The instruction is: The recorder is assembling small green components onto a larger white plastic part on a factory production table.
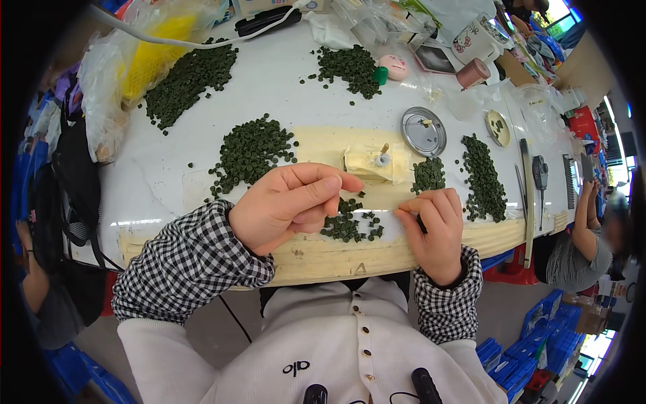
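Several heaps of small dark green round pieces lie on the table. One small heap (350, 225) is between my hands, near the front edge. My left hand (286, 205) hovers to the left of that heap, thumb and forefinger pressed together; whatever is in the pinch is too small to make out. To the right of the heap, my right hand (437, 232) has its fingers curled toward the thumb, with a small dark green piece showing between them. Beyond the hands, a block wrapped in yellowish tape (369, 165) carries a short upright peg (384, 155).
Larger green heaps (249, 151) lie left and far; another (483, 178) lies right. A round metal lid (423, 132), small dish (498, 128), steel ruler (527, 202) and screwdriver (540, 173) are rightward. Plastic bags (108, 101) crowd the far left. Another person (579, 252) sits at right.
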Action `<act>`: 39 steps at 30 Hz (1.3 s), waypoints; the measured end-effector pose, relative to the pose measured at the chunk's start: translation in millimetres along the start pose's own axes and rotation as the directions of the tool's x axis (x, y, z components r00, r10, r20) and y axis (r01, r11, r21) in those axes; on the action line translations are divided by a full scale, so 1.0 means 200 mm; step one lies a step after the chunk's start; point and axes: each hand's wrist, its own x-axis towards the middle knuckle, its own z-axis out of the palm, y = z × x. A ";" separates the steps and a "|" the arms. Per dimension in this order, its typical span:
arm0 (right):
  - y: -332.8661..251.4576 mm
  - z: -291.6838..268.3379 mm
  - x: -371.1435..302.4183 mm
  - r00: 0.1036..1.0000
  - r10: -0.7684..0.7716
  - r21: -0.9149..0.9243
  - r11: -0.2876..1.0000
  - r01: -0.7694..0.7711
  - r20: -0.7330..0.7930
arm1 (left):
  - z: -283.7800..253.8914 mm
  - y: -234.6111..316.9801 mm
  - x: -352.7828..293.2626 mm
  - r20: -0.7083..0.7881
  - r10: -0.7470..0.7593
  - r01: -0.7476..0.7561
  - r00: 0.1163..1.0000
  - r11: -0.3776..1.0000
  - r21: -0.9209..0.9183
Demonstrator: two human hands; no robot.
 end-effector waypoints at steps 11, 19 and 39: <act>0.03 0.00 -0.03 0.995 0.006 0.231 0.973 0.017 -0.097 | 0.01 -0.01 0.00 -0.031 0.004 -0.002 1.000 0.998 0.066; 0.03 0.00 -0.06 0.980 0.107 0.265 0.962 -0.060 -0.168 | 0.03 -0.02 0.03 -0.080 -0.003 0.010 0.997 0.995 0.095; 0.00 -0.02 -0.03 0.978 0.144 0.239 0.965 -0.104 -0.154 | 0.06 -0.07 0.01 -0.053 -0.017 0.020 0.998 0.999 0.048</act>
